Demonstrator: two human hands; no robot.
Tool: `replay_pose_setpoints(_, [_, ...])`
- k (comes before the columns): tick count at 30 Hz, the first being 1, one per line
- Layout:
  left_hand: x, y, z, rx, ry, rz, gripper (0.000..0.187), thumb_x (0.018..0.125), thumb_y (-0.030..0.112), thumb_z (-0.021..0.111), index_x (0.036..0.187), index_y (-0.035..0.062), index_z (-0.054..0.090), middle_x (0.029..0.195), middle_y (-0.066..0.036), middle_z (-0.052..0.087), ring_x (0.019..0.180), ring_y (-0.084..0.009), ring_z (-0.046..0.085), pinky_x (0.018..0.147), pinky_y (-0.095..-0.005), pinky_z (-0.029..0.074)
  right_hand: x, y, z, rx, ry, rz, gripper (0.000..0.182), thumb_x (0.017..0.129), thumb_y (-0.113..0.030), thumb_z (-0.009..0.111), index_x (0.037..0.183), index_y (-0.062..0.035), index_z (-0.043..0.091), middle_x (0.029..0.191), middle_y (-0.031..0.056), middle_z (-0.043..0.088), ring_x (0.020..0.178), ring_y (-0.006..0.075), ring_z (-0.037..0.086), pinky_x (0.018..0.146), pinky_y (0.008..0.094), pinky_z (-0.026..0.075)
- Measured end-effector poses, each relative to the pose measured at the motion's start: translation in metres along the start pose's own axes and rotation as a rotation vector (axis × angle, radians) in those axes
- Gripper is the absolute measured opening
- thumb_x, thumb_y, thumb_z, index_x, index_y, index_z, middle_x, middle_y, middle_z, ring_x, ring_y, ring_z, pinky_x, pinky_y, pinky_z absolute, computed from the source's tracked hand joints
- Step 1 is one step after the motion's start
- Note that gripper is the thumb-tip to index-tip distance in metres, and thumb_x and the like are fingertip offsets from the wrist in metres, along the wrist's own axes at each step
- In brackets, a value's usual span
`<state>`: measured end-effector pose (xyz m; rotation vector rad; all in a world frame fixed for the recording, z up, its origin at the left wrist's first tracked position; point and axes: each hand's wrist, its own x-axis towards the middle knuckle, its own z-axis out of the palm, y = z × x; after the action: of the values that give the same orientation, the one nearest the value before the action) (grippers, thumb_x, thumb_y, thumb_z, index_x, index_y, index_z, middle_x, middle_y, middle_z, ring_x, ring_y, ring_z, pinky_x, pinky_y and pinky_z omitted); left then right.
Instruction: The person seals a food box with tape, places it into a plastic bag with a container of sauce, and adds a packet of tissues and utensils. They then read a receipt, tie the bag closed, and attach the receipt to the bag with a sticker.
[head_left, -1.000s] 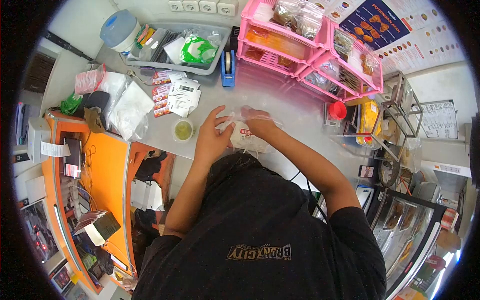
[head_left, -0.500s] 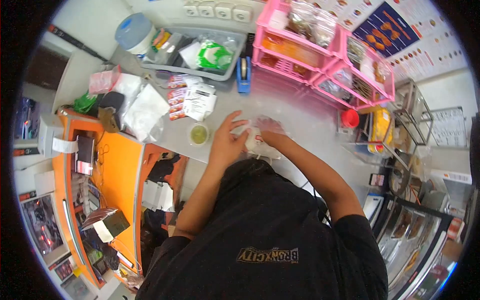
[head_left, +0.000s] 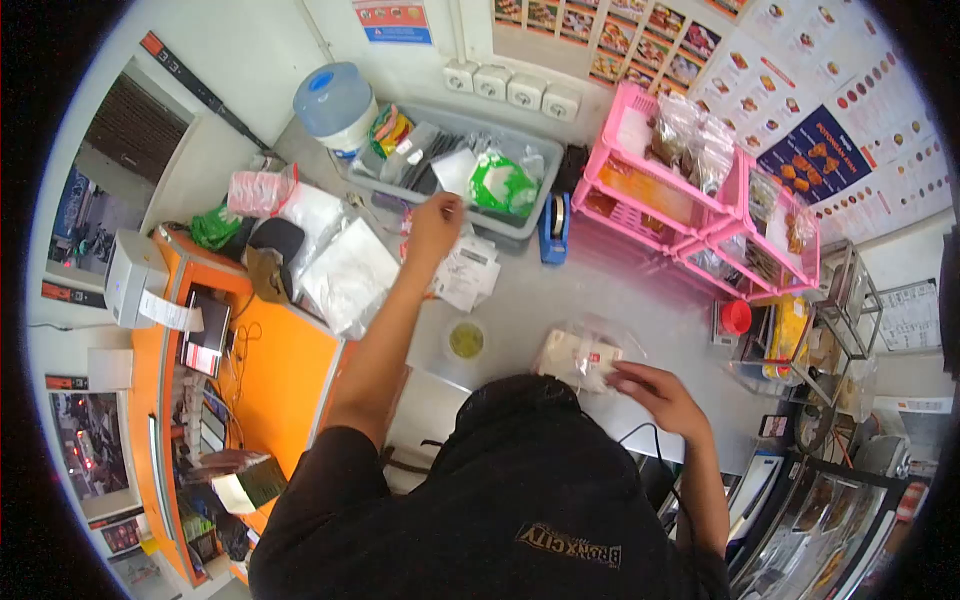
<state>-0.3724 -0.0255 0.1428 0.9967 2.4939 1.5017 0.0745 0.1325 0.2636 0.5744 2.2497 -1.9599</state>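
Note:
My right hand is at the right end of a pale box with a red mark, which lies in a clear plastic bag on the counter. Its fingertips pinch the edge of the bag. My left hand is stretched out over the printed sachets and white paper slips, close to the front rim of the grey bin. Its fingers bend down and are partly hidden, so a hold does not show. A small cup of green stuff stands left of the box.
A blue tape dispenser stands right of the bin. Pink stacked baskets fill the back right, near a red-lidded jar. White plastic bags lie at left, by the orange cabinet.
My left hand has left the bagged box and reached up to the sachets by the bin. My right hand has drawn back to the box's right end. The view has shifted.

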Motion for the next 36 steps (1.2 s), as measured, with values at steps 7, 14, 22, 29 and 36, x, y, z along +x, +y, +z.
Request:
replay_pose_setpoints(7, [0.147,-0.183,0.017,0.771,-0.141,-0.131,0.02,0.085,0.01,0.063,0.102,0.0022,0.073,0.099,-0.023,0.073,0.092,-0.0378,0.073,0.082,-0.0464,0.058,-0.138,0.13,-0.027,0.147,1.258,0.178,0.02,0.101,-0.017,0.059,0.113,-0.0019,0.066,0.094,0.0065,0.069,0.078,0.0127,0.066,0.066,0.0241,0.051])
replay_pose_setpoints(14, [0.162,-0.254,0.038,0.808,-0.011,-0.131,0.018,0.09,0.015,0.058,0.1,0.004,0.068,0.107,-0.021,0.071,0.101,-0.039,0.07,0.085,-0.0514,0.057,-0.241,0.23,0.089,0.324,1.443,0.348,0.01,0.098,-0.012,0.061,0.103,-0.0055,0.067,0.083,0.0047,0.068,0.063,0.0111,0.062,0.051,0.023,0.047])
replay_pose_setpoints(22, [0.119,-0.182,-0.037,0.928,-0.068,-0.015,0.043,0.088,0.044,0.072,0.085,0.0016,0.073,0.087,-0.022,0.072,0.082,-0.0422,0.07,0.071,-0.0533,0.053,-0.229,0.128,0.078,-0.225,1.289,0.587,0.017,0.098,-0.014,0.061,0.101,0.001,0.068,0.083,0.0074,0.07,0.074,0.0129,0.067,0.062,0.0273,0.051])
replay_pose_setpoints(29, [0.008,-0.01,-0.084,0.324,0.134,0.055,0.03,0.101,0.023,0.06,0.093,-0.003,0.073,0.072,-0.016,0.069,0.065,-0.0228,0.066,0.06,-0.0392,0.05,-0.17,0.042,-0.007,-0.193,1.365,0.292,0.021,0.103,-0.011,0.057,0.116,0.0021,0.067,0.098,0.0085,0.072,0.086,0.0145,0.067,0.075,0.0281,0.052])
replay_pose_setpoints(36, [-0.163,0.173,-0.016,-0.396,-0.17,-0.06,0.015,0.106,0.009,0.051,0.098,-0.0017,0.06,0.08,-0.004,0.059,0.068,-0.0096,0.057,0.063,-0.0242,0.047,-0.023,-0.01,-0.011,0.003,0.585,-0.051,0.066,0.095,-0.023,0.072,0.15,-0.0036,0.042,0.134,0.0155,0.062,0.114,0.0212,0.063,0.091,0.0339,0.054])
